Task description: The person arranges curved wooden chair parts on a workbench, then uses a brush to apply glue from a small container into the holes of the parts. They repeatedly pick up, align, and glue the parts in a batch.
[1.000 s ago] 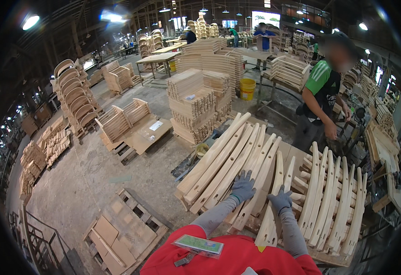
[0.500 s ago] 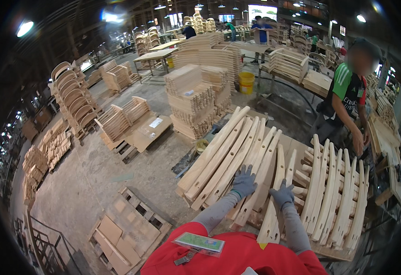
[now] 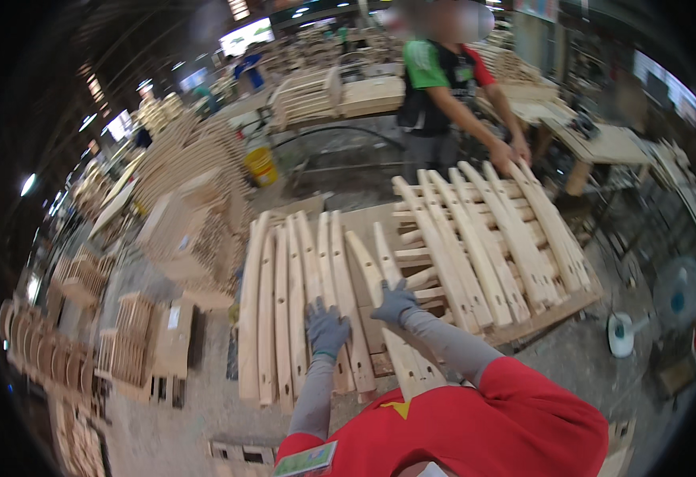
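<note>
My left hand, in a grey glove, lies over a row of long, slightly curved wooden bars with small holes, its fingers spread. Close by on the right, my gloved right hand rests on a separate curved wooden bar, fingers apart; part of its grip is hidden. The tip of another bar sticks out beyond that hand. Right of it lies a second group of curved bars, placed over crosswise pieces. A co-worker's hands touch the far end of this group.
A co-worker stands across the bars. Stacked wooden parts and a yellow bucket are at the far left. Chair backs stand further left. At the right are a fan and a workbench.
My view has swung to the right, so the bars and co-worker appear further left. Both my hands remain on the bars. The co-worker's hands now reach the far ends of the right group.
</note>
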